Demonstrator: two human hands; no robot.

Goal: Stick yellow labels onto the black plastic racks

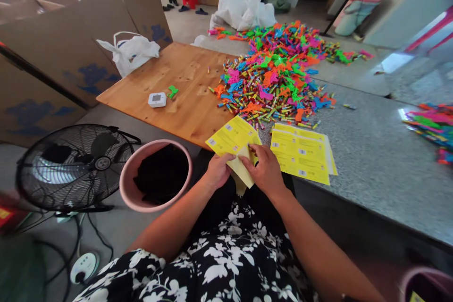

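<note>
The left hand (pixel 217 171), forearm toward two o'clock, pinches the yellow sheet (pixel 231 134), seemingly to steady it; this spreads toward eleven. The right hand (pixel 265 167), forearm toward ten, holds its pale turned-back part in bent fingers. Other sheets (pixel 300 155) lie at three, presumably for easy reach.

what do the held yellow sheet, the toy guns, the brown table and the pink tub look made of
Sheet: probably printed paper, perhaps sticker stock; it bends easily and a paler side shows.
Toy guns: probably moulded plastic, in bright, even colours.
Table: wood or wood-look board, apparently low-sheen, with grain and dark knots.
Tub: likely plastic, smooth, with a rounded rim.
</note>
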